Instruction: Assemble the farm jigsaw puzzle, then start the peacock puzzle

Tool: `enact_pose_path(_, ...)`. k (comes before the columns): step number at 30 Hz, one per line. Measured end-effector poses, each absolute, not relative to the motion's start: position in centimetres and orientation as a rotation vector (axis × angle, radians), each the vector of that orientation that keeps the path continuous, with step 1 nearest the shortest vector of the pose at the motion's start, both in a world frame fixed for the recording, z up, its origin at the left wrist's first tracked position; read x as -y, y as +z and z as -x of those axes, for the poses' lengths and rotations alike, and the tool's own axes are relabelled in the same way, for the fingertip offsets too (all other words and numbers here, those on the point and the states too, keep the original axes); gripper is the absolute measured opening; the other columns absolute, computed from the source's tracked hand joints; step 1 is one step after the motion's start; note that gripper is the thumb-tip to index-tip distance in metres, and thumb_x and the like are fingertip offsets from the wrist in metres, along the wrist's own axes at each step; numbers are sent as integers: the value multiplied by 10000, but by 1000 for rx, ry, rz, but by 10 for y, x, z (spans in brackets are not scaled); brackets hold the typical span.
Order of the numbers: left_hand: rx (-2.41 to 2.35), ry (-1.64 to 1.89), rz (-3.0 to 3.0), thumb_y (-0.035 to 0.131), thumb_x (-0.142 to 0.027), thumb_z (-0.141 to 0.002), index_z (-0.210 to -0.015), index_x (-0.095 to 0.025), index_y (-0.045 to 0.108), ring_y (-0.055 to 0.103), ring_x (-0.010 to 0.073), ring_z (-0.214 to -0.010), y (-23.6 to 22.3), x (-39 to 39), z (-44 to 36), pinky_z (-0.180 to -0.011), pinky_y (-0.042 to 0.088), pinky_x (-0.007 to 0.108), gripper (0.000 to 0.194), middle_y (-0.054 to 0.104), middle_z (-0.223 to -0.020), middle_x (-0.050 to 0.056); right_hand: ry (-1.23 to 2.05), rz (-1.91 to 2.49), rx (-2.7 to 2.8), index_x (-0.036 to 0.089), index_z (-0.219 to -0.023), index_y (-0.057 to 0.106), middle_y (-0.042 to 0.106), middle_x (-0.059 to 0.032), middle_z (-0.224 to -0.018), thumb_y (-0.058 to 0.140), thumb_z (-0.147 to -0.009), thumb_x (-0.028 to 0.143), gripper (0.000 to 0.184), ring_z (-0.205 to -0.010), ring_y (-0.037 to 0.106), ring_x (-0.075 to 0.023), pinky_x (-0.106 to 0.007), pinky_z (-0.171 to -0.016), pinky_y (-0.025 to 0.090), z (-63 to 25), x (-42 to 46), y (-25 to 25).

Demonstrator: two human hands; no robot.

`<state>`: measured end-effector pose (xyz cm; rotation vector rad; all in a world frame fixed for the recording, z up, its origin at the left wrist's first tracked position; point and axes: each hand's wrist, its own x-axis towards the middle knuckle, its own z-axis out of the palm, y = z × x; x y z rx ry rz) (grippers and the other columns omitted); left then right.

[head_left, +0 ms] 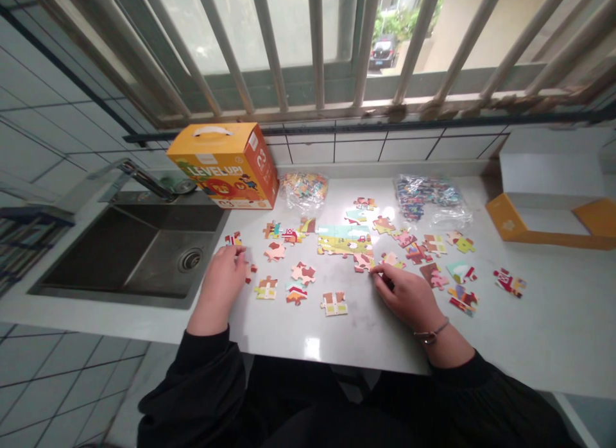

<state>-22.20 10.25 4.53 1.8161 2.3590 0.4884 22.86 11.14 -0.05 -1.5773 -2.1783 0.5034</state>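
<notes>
A partly joined jigsaw puzzle (344,239) lies mid-counter, showing a farm scene with sky, grass and a red tractor. At its lower right corner, my right hand (402,292) has thumb and index finger closed on the edge of a pink-brown puzzle piece (362,262). My left hand (224,278) rests by the sink side of the counter, fingers slightly bent, thumb apart from the index finger. Just beyond its fingertips is a red barn piece (233,239); another piece (251,272) beside it is partly covered by the hand.
Loose pieces (334,303) lie scattered around. An orange box (224,169) stands behind the sink (129,297). Two plastic bags of pieces, one left (304,190) and one right (428,194), lie near the wall. An opened box (553,236) sits far right.
</notes>
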Motion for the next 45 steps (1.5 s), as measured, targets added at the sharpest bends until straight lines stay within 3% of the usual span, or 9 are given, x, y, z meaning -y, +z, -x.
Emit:
enact_pose_path(4,-2494,344,-1766,455,-336,-954,-1103,-167,762,722,363,-1067,61,-83,261,-1022,576,491,381,752,-1146,193,491,1577,2184,272,-1101,780,774,-23,-791,545,-1042,415,281,-678,719,-211,-312,-625,390,-230,-111,-2)
enact_pose_path(8,-2424,214,-1750,560,-507,-916,-1112,-176,787,729,312,-899,66,-71,272,-942,603,448,446,762,-1131,162,460,1557,2178,266,-1099,784,769,-26,-780,541,-1042,418,292,-671,717,-211,-314,-615,384,-229,-110,-2)
enact_pose_path(12,-2301,217,-1808,707,-637,-829,-1041,-198,793,737,339,-997,61,-70,255,-1003,593,457,495,762,-1123,153,453,1564,2178,267,-1114,784,770,-23,-782,542,-1047,420,294,-680,721,-212,-314,-614,385,-228,-110,-2)
enact_pose_path(18,-2285,201,-1763,792,-473,-756,-967,-206,730,730,371,-1087,56,-76,235,-1029,569,480,345,751,-1119,158,470,1580,2177,274,-1114,785,768,-23,-777,543,-1037,419,292,-684,718,-219,-316,-636,398,-229,-110,-1)
enact_pose_path(22,-2275,278,-1657,817,-428,-715,-965,-233,654,729,329,-1023,61,-77,231,-901,570,420,357,754,-1066,104,504,1577,2176,271,-1121,783,768,-19,-785,548,-1035,415,289,-684,721,-214,-316,-628,387,-229,-110,-1)
enact_pose_path(27,-2098,472,-1604,701,-544,-869,-943,-247,594,682,229,-829,70,-77,217,-751,505,335,324,737,-922,17,501,1574,2170,262,-1116,782,759,-13,-778,556,-1043,399,275,-682,715,-206,-319,-627,386,-229,-111,-1)
enact_pose_path(35,-1503,573,-1778,538,-417,-1060,-1204,-258,729,722,240,-1005,78,-91,127,-894,572,374,287,780,-1107,53,434,1204,2039,223,-1112,746,718,-18,-807,568,-1068,289,194,-634,618,-154,-300,-647,474,-226,-103,5)
enact_pose_path(40,-1184,582,-1886,598,-208,-1029,-1386,-304,688,757,212,-1020,63,-107,50,-951,583,363,380,795,-1120,31,602,1099,2061,249,-1229,693,760,-7,-894,614,-1056,261,191,-639,639,-133,-282,-650,515,-222,-93,7)
enact_pose_path(45,-1009,695,-1867,702,-173,-990,-1383,-271,658,763,183,-930,41,-127,8,-896,610,336,407,786,-1070,20,898,1185,1960,260,-1338,632,789,10,-912,653,-1038,305,305,-597,639,-115,-255,-590,512,-226,-95,-1)
